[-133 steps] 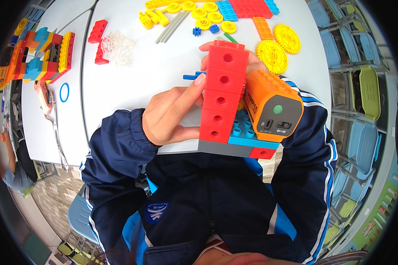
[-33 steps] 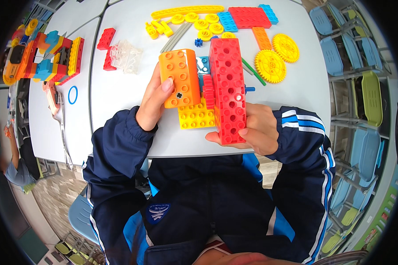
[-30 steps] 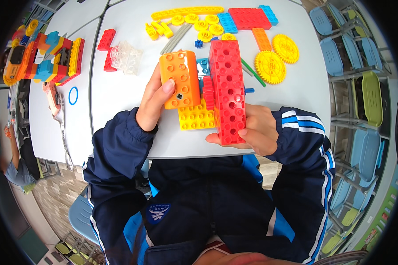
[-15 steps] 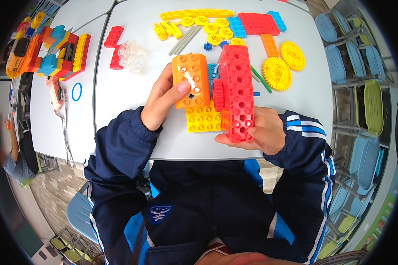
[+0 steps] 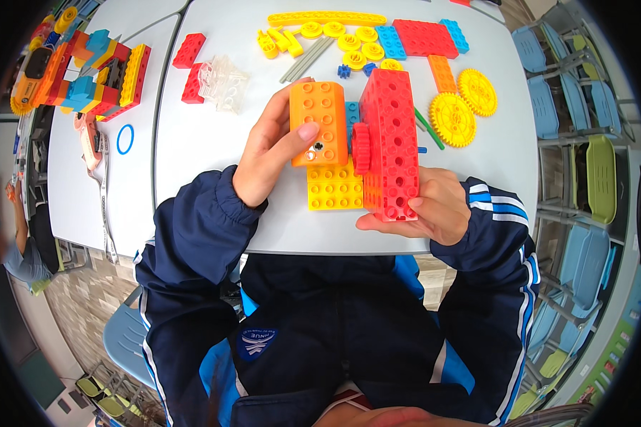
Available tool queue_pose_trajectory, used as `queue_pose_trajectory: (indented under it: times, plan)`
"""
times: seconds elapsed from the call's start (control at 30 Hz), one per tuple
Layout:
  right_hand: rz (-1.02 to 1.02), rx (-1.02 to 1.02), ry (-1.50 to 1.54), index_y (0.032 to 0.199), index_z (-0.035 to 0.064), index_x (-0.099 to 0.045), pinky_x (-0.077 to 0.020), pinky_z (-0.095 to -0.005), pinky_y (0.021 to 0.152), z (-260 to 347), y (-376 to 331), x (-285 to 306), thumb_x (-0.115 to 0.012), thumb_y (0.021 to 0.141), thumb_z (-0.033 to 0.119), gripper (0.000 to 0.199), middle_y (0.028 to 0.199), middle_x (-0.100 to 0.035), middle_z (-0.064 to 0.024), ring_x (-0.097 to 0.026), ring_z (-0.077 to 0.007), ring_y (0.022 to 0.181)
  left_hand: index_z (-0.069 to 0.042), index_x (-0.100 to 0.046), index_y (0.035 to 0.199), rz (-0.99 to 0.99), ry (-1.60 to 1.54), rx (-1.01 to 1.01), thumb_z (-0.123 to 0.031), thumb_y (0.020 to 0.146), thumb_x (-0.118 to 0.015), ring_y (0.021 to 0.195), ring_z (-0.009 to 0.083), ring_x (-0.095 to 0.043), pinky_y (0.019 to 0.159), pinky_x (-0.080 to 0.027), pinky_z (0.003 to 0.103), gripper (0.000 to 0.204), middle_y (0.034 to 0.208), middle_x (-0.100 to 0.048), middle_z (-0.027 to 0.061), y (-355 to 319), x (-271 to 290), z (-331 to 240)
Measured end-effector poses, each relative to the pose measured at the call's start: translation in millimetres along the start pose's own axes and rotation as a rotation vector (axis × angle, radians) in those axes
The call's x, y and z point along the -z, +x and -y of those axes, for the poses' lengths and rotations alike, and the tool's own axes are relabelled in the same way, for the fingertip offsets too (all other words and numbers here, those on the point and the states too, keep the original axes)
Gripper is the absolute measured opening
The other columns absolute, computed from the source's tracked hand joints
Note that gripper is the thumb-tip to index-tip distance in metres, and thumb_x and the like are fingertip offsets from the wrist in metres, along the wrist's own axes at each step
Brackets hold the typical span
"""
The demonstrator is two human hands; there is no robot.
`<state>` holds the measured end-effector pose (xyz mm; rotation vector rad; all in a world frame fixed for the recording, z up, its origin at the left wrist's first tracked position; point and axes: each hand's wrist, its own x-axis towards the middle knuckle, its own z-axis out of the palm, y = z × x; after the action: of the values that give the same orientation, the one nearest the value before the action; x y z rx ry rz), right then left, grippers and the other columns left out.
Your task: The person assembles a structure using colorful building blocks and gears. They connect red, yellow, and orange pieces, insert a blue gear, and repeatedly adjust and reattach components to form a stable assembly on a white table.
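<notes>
My left hand point(image 5: 267, 149) is closed round an orange studded block point(image 5: 318, 117) with a cross-shaped axle hole, thumb pressed on its face. A long red beam point(image 5: 392, 142) with a row of holes stands upright beside it, its lower end gripped by my right hand point(image 5: 441, 210). Between the two sits a small red gear point(image 5: 361, 148) against the beam. Below the orange block shows a yellow studded brick point(image 5: 335, 192); behind, a blue brick point(image 5: 352, 114) is partly hidden. A blue axle tip point(image 5: 422, 150) sticks out on the beam's right. These parts are close together; some joints are hidden.
Farther back lie yellow wheels point(image 5: 349, 41), grey rods point(image 5: 306, 60), a long yellow beam point(image 5: 327, 18), red and blue bricks point(image 5: 425, 38) and big yellow gears point(image 5: 452, 121). Left are clear plastic parts point(image 5: 222, 84), a blue ring point(image 5: 125, 139) and a colourful brick build point(image 5: 96, 78).
The view has shifted slightly, moving the table's contents a little to the right. The held parts have turned slightly; both hands keep their grip.
</notes>
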<state>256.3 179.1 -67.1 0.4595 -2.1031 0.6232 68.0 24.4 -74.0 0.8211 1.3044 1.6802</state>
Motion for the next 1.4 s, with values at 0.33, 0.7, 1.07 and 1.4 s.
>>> queue_pose_trajectory:
  times: [0.33,0.7,1.07,1.4]
  plan:
    - [-0.020,-0.015,0.191,0.103,0.0012,-0.057,-0.0573,-0.0385,0.068,-23.5,4.7,32.2,-0.085,0.076,0.028,0.047,0.083,-0.064,-0.0133,-0.065,-0.0278,0.068,-0.003,-0.041,0.140,-0.025,0.011,-0.011,-0.016,0.093,-0.063,0.119,0.0163,-0.054,0.104,-0.040,0.030,0.054,0.127,-0.057,0.0109,-1.2,1.2,-4.3]
    - [-0.308,-0.540,0.126,0.094,-0.0027,-0.063,-0.0539,-0.0383,0.089,-45.9,-1.5,21.5,-0.057,0.098,0.007,0.012,0.086,-0.067,-0.0114,-0.064,-0.0173,0.083,0.000,-0.054,0.123,-0.077,0.060,-0.107,-0.021,0.097,-0.057,0.110,0.0133,-0.054,0.098,-0.041,0.028,0.034,0.115,-0.061,0.0095,3.2,10.0,-1.5]
    - [-0.065,-0.579,-0.224,0.093,-0.0002,-0.068,-0.0489,-0.0320,0.080,-73.4,1.4,25.3,-0.068,0.088,0.006,0.008,0.091,-0.067,-0.0105,-0.063,-0.0244,0.086,-0.003,-0.062,0.111,-0.361,1.025,-0.517,-0.010,0.087,-0.071,0.095,0.0243,-0.062,0.082,-0.049,0.033,0.026,0.108,-0.062,0.0125,49.6,39.1,16.9]
    - [0.239,-0.557,0.275,0.105,0.0000,-0.068,-0.0512,-0.0319,0.081,-66.6,12.3,48.7,-0.076,0.080,0.007,0.027,0.100,-0.068,-0.0106,-0.063,-0.0225,0.087,-0.003,-0.060,0.114,-0.284,1.208,-0.521,-0.012,0.086,-0.071,0.091,0.0300,-0.058,0.079,-0.050,0.038,0.031,0.099,-0.060,0.0148,68.8,43.4,27.7]
